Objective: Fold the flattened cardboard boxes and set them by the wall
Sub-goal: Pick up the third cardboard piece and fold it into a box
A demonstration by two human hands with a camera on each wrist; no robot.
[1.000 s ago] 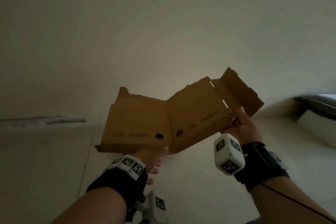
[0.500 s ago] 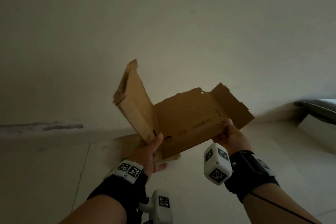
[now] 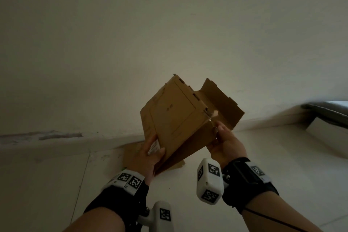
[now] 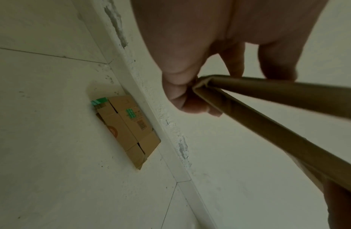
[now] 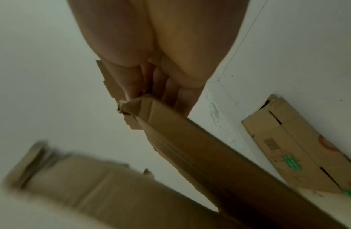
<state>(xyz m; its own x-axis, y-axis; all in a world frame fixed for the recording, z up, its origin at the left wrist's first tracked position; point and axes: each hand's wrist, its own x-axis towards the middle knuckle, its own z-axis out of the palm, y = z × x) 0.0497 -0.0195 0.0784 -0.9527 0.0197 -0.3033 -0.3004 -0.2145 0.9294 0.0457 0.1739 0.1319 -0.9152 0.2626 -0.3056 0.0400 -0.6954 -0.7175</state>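
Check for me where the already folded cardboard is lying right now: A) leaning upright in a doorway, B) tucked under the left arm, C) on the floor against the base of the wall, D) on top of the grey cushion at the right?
C: the left wrist view shows the folded cardboard flat on the floor, touching the baseboard.

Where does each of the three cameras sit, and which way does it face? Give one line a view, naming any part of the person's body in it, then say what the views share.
Head: worn on the head, facing forward and down at the wall and floor; shows both forearms, the left hand and right hand gripping the held cardboard.
Left wrist: looks along the left hand to the cardboard's edge, floor beyond.
Right wrist: looks along the right hand at the cardboard's corner.
Shared: all show the held cardboard; both wrist views show the flattened box by the wall.
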